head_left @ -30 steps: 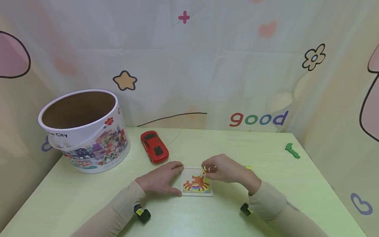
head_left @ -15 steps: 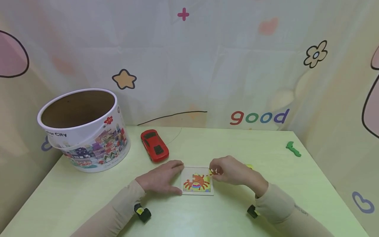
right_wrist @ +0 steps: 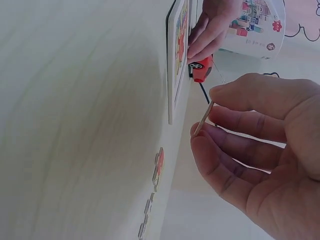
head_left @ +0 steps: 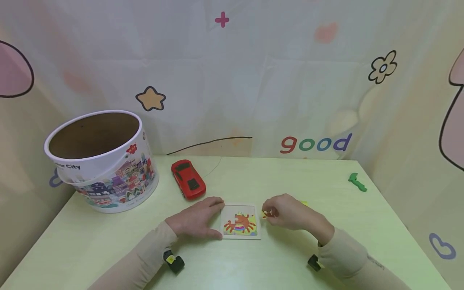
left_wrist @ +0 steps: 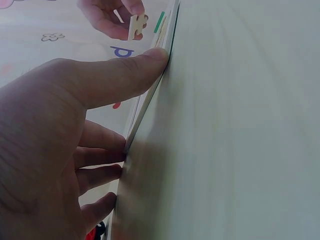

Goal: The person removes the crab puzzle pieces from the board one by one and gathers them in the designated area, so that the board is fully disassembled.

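Observation:
A small square jigsaw puzzle in a pale frame (head_left: 259,237) lies flat on the table; joined pieces with an orange crab picture (head_left: 240,228) fill its lower part. My left hand (head_left: 195,219) rests along the frame's left side, its thumb at the lower corner and fingertips at the upper one. Just right of the frame, my right hand (head_left: 290,211) pinches a puzzle piece (left_wrist: 136,27) between thumb and fingers, held edge-on in the right wrist view. Below that hand, loose puzzle pieces (right_wrist: 158,169) lie on the table; in the head view the wrist mostly hides them.
Behind my left hand is a red toy car (head_left: 189,179). A big printed bucket (head_left: 119,173) stands at the back left. A green toy piece (head_left: 357,182) lies near the right edge. A printed curtain (head_left: 232,88) hangs behind the table.
My right hand has drawn back to the right from over the frame, still pinching the puzzle piece. The left hand and the frame have stayed in place.

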`<state>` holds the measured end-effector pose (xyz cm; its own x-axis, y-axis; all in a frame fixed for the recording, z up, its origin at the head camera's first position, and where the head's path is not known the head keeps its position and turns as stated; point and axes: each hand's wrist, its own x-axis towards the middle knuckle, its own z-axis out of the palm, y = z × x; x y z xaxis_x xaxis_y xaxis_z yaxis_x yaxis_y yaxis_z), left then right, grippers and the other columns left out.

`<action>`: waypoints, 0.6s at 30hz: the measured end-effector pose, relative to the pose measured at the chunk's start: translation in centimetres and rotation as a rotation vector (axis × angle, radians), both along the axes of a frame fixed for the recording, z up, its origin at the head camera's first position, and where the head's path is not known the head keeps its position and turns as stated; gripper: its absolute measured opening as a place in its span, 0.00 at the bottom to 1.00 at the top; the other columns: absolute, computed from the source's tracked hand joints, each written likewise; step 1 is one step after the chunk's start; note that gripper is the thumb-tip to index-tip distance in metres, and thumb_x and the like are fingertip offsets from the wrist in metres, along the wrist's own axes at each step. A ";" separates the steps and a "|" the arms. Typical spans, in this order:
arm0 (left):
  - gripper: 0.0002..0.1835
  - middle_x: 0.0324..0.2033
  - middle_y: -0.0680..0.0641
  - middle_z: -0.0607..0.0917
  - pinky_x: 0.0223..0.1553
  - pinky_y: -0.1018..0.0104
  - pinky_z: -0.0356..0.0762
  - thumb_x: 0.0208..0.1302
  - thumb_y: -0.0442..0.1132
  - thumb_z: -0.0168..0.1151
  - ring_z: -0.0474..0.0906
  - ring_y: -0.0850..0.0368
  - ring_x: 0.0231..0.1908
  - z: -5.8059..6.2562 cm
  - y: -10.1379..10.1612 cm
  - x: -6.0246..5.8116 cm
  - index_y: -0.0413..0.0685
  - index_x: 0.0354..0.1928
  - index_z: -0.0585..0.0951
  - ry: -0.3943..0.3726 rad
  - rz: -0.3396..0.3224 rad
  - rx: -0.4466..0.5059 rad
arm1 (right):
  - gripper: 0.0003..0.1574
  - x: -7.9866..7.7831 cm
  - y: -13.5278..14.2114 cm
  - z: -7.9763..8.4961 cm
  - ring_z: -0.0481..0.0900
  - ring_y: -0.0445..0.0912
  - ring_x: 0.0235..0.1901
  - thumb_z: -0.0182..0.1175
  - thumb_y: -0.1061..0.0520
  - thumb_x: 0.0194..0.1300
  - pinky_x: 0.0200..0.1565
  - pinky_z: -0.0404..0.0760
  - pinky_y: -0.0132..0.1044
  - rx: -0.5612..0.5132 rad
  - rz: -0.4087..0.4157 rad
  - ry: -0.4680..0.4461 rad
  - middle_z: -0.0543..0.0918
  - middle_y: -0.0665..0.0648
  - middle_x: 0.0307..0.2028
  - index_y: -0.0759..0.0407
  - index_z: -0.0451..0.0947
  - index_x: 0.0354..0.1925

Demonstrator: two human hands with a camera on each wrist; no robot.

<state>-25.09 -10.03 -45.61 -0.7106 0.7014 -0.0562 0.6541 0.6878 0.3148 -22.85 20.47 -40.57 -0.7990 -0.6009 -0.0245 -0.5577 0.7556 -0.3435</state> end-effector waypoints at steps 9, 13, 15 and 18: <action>0.49 0.70 0.49 0.63 0.70 0.57 0.63 0.53 0.64 0.68 0.61 0.53 0.69 -0.2 0.0 -0.1 0.45 0.71 0.65 0.006 -0.001 -0.005 | 0.07 0.0 0.8 -0.3 0.71 0.38 0.26 0.70 0.59 0.57 0.30 0.76 0.28 0.019 -0.012 0.027 0.79 0.43 0.27 0.54 0.84 0.36; 0.49 0.70 0.48 0.63 0.70 0.57 0.63 0.53 0.64 0.68 0.62 0.52 0.68 -0.1 0.0 0.0 0.44 0.71 0.65 0.007 -0.009 0.000 | 0.06 0.1 1.1 -0.2 0.72 0.38 0.27 0.70 0.61 0.56 0.30 0.77 0.27 0.022 -0.042 -0.009 0.81 0.45 0.28 0.54 0.84 0.35; 0.49 0.70 0.48 0.64 0.70 0.57 0.64 0.53 0.63 0.69 0.62 0.52 0.68 0.0 0.0 0.1 0.43 0.71 0.65 0.007 -0.014 0.003 | 0.07 0.2 1.2 -0.1 0.73 0.39 0.27 0.70 0.62 0.56 0.31 0.77 0.28 0.021 -0.063 -0.028 0.82 0.46 0.29 0.55 0.84 0.35; 0.49 0.70 0.47 0.64 0.70 0.57 0.64 0.53 0.63 0.69 0.62 0.52 0.68 0.2 0.0 0.1 0.42 0.71 0.65 0.010 -0.018 0.006 | 0.09 0.2 1.3 -0.1 0.74 0.39 0.28 0.70 0.63 0.55 0.32 0.78 0.28 0.018 -0.081 -0.038 0.83 0.47 0.31 0.56 0.85 0.37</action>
<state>-24.99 -10.05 -45.45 -0.6983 0.7144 -0.0448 0.6696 0.6740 0.3122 -22.61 21.74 -40.64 -0.8433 -0.5335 -0.0657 -0.4813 0.8038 -0.3497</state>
